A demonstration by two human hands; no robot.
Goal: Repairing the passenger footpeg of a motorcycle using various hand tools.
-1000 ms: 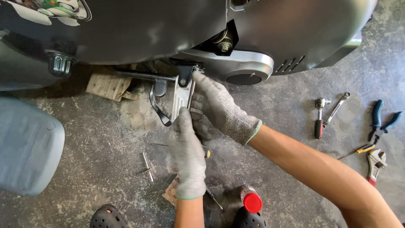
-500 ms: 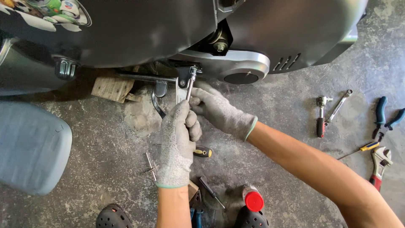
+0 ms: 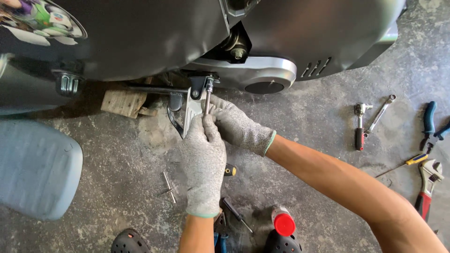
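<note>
Both my hands wear grey knit gloves. My left hand and my right hand meet around a thin metal tool shaft. The shaft points up into a black bracket under a dark grey scooter body. My left fingers pinch the shaft's lower end. My right hand wraps around it from the right. A silver engine cover sits just right of the bracket, and a stand leg hangs left of my hands.
A ratchet, a wrench, blue pliers, a screwdriver and an adjustable wrench lie on the concrete at right. A red-capped can and small tools sit near my feet. A wood block and grey-blue seat are left.
Both hands rose from the stand leg to the bracket. The tool shaft now stands upright in the bracket with both hands closed on it.
</note>
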